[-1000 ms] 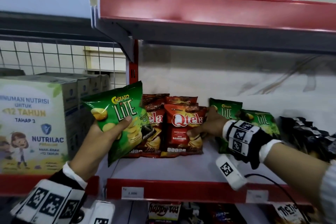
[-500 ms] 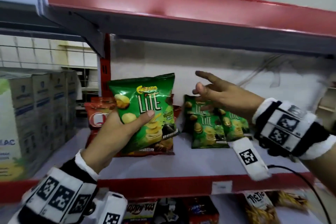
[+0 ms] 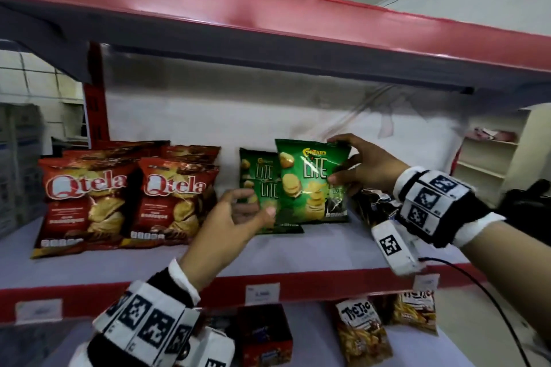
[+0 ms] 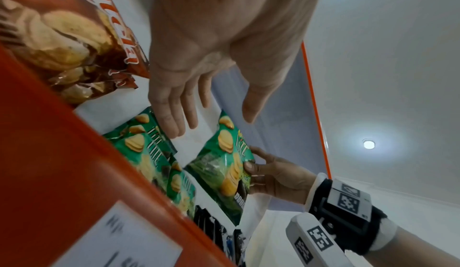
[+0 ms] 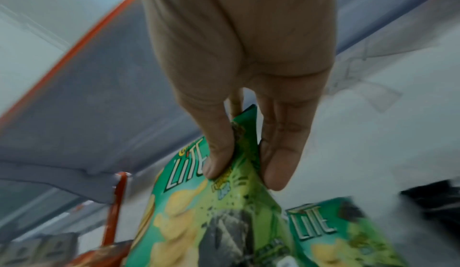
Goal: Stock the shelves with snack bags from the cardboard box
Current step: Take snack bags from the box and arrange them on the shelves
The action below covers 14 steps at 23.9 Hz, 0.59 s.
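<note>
My right hand [image 3: 340, 159] pinches the right edge of a green Lite chip bag [image 3: 310, 182] and holds it upright on the white shelf [image 3: 268, 250], in front of other green Lite bags [image 3: 258, 176]. In the right wrist view the thumb and fingers [image 5: 219, 153] clamp the held green bag [image 5: 211, 222] near its top edge. My left hand [image 3: 253, 208] hovers empty just left of that bag, its fingers [image 4: 174, 117] straight and spread. Red Qtela bags [image 3: 86, 197] stand at the left of the shelf. The cardboard box is out of view.
Dark snack bags [image 3: 372, 202] lie right of the green ones, under my right wrist. The red-edged upper shelf [image 3: 298, 15] hangs low overhead. The lower shelf holds Tic Tic bags [image 3: 357, 331] and a red carton [image 3: 265, 334]. Bare shelf runs along the front.
The green Lite bag went from my left hand to my right. The right hand set it in front of the green bags. The left hand let go and opened.
</note>
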Tool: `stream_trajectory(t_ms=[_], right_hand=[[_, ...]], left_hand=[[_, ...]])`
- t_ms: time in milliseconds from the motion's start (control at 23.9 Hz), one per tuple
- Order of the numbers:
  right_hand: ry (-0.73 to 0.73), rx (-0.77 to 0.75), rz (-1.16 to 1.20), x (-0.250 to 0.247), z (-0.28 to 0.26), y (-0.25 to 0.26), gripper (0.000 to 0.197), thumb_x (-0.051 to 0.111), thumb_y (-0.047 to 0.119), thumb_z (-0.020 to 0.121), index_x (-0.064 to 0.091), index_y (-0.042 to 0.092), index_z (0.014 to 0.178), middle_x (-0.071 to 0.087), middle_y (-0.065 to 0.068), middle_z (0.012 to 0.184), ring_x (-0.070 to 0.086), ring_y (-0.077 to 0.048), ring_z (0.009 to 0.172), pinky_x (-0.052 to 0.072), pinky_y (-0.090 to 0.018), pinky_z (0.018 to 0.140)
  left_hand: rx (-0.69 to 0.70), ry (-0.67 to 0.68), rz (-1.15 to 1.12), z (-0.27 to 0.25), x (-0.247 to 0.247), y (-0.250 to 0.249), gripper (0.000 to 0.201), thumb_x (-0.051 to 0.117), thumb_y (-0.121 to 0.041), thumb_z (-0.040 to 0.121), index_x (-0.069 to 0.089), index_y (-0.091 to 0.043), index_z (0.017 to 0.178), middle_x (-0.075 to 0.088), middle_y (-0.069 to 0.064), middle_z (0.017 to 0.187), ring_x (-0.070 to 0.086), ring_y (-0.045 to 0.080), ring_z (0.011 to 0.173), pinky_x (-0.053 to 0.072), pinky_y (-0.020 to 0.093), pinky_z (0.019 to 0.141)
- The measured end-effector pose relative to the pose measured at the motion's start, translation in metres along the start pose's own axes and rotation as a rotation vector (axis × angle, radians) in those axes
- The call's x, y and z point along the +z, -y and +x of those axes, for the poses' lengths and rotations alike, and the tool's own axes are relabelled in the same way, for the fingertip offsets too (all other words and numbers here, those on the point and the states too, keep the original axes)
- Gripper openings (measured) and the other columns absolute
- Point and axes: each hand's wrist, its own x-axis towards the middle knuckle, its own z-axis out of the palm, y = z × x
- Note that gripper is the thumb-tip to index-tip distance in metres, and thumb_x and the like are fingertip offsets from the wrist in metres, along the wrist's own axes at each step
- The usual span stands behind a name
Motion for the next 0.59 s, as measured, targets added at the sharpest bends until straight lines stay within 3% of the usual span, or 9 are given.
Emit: stream_trajectory(t_ms=[84, 167, 251, 293, 418, 502, 586], right_hand=[[-0.004, 0.067, -0.076, -0.011, 0.013, -0.024, 0.075, 0.074, -0.008, 0.073, 0.042, 0.021, 0.134, 0.06, -0.009, 0.084, 0.061, -0.037, 0.077, 0.056, -0.049, 0.063], [0.026, 0.107, -0.196, -0.011, 0.029, -0.042, 0.076, 0.074, -0.005, 0.074, 0.04, 0.019, 0.137, 0.062, -0.014, 0.1, 0.06, -0.035, 0.087, 0.056, -0.05, 0.072], [0.028, 0.143, -0.416, -0.006, 0.041, -0.049, 0.08, 0.075, 0.003, 0.076, 0.032, 0.018, 0.143, 0.056, -0.019, 0.126, 0.058, -0.034, 0.105, 0.052, -0.043, 0.087], [0.024, 0.176, -0.467, -0.001, 0.043, -0.055, 0.083, 0.074, 0.008, 0.078, 0.027, 0.019, 0.146, 0.053, -0.019, 0.131, 0.057, -0.034, 0.11, 0.049, -0.039, 0.088], [-0.036, 0.184, -0.427, -0.001, 0.042, -0.049, 0.08, 0.072, 0.02, 0.081, 0.026, 0.021, 0.146, 0.051, -0.018, 0.134, 0.054, -0.033, 0.116, 0.044, -0.031, 0.088], [-0.07, 0.138, -0.308, -0.01, 0.025, -0.042, 0.07, 0.072, 0.025, 0.082, 0.036, 0.022, 0.142, 0.054, -0.014, 0.13, 0.054, -0.03, 0.116, 0.043, -0.03, 0.092], [-0.147, 0.056, -0.1, -0.007, -0.003, -0.039, 0.048, 0.071, 0.023, 0.082, 0.051, 0.021, 0.126, 0.064, -0.009, 0.112, 0.062, -0.025, 0.101, 0.048, -0.031, 0.09]], left_hand=[[-0.045, 0.006, 0.053, -0.006, 0.009, 0.01, 0.038, 0.068, -0.022, 0.083, 0.053, -0.019, 0.118, 0.064, 0.0, 0.106, 0.061, 0.007, 0.096, 0.053, 0.025, 0.08], [-0.068, -0.002, 0.086, -0.012, 0.012, 0.015, 0.034, 0.068, -0.021, 0.084, 0.055, -0.021, 0.116, 0.065, -0.001, 0.105, 0.062, 0.01, 0.099, 0.053, 0.032, 0.086], [-0.063, -0.027, 0.113, -0.014, 0.013, 0.019, 0.032, 0.068, -0.02, 0.084, 0.056, -0.021, 0.114, 0.065, 0.0, 0.105, 0.062, 0.012, 0.099, 0.052, 0.033, 0.088], [-0.074, -0.043, 0.141, -0.017, 0.016, 0.023, 0.031, 0.067, -0.019, 0.085, 0.057, -0.021, 0.113, 0.066, 0.001, 0.104, 0.062, 0.011, 0.098, 0.052, 0.031, 0.086], [-0.041, -0.053, 0.168, -0.017, 0.018, 0.026, 0.026, 0.068, -0.018, 0.085, 0.059, -0.023, 0.109, 0.067, -0.001, 0.104, 0.062, 0.008, 0.096, 0.048, 0.018, 0.076], [-0.003, -0.063, 0.174, -0.016, 0.028, 0.025, 0.022, 0.067, -0.018, 0.086, 0.06, -0.024, 0.107, 0.067, -0.003, 0.103, 0.062, 0.006, 0.097, 0.046, 0.012, 0.073], [0.064, -0.104, 0.151, -0.02, 0.046, 0.023, 0.016, 0.064, -0.018, 0.087, 0.062, -0.021, 0.103, 0.068, -0.003, 0.097, 0.063, 0.009, 0.091, 0.048, 0.01, 0.07]])
